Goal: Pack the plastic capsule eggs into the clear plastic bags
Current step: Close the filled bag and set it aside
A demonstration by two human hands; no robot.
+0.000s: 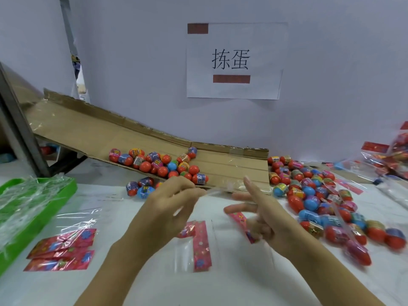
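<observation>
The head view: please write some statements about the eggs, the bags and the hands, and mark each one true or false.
1. Capsule eggs lie on the sloped brown cardboard ramp. True.
2. The green plastic tray stands at the right. False: it stands at the left.
3. The left hand pinches a clear plastic bag. True.
4. The right hand holds a red capsule egg. False: it holds no egg.
5. The white paper sign lies on the table. False: it hangs on the wall.

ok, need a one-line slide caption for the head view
Both hands, left and right, hold a clear plastic bag with a red patterned header over the white table, colourful plastic capsule eggs alongside.
</observation>
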